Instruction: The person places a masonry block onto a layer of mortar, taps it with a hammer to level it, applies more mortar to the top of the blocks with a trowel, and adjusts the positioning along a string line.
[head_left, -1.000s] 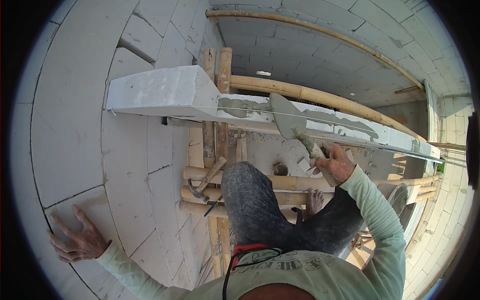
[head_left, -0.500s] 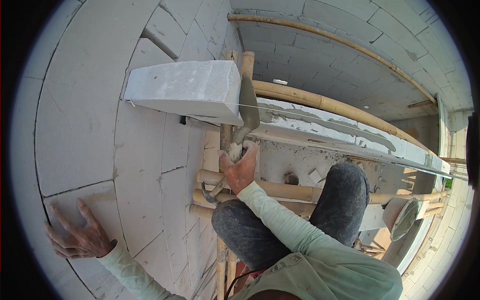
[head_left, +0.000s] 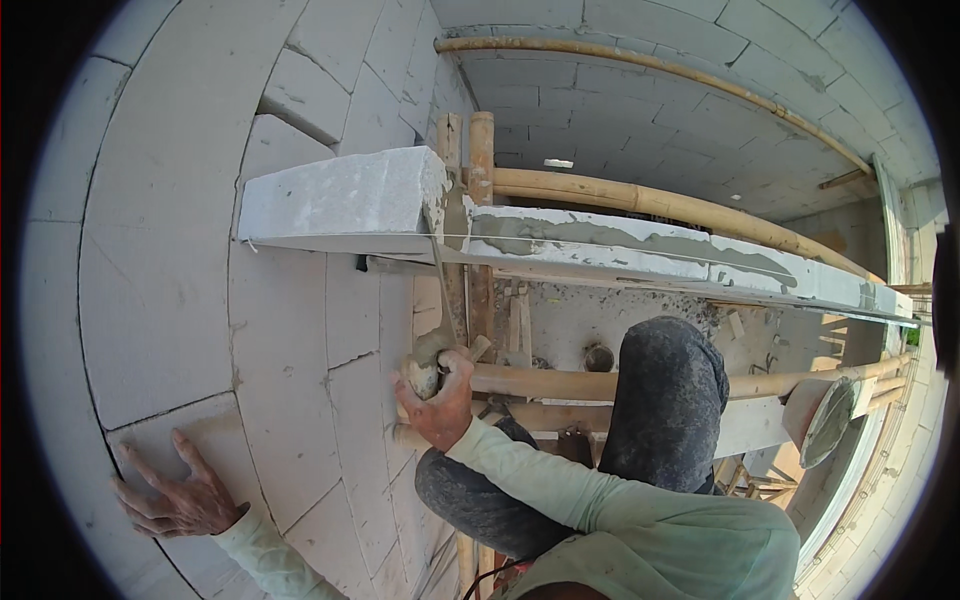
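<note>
My right hand [head_left: 437, 400] is closed around the handle of a trowel [head_left: 441, 290]. Its blade is seen nearly edge-on, pointing up toward the near end of a white block [head_left: 335, 195]. Grey mortar [head_left: 455, 222] clings at that end face, beside the row of blocks [head_left: 640, 238] that runs off to the right with mortar smeared along it. A taut string [head_left: 590, 243] passes along this row. On the left, my left hand [head_left: 183, 497] rests with fingers spread on the pale block wall [head_left: 160, 300], holding nothing.
Bamboo poles [head_left: 640, 195] run behind the block row, and more [head_left: 560, 380] cross by my knees [head_left: 665, 400]. Upright poles [head_left: 481, 150] stand near the block's end. A mortar-stained bucket [head_left: 825, 425] sits at the right. Far below lies a floor [head_left: 570, 315] with scattered debris.
My right hand has drawn the trowel down and left, away from the block joint, and its blade has turned edge-on. Mortar now shows at the block's end. The left hand stays on the wall.
</note>
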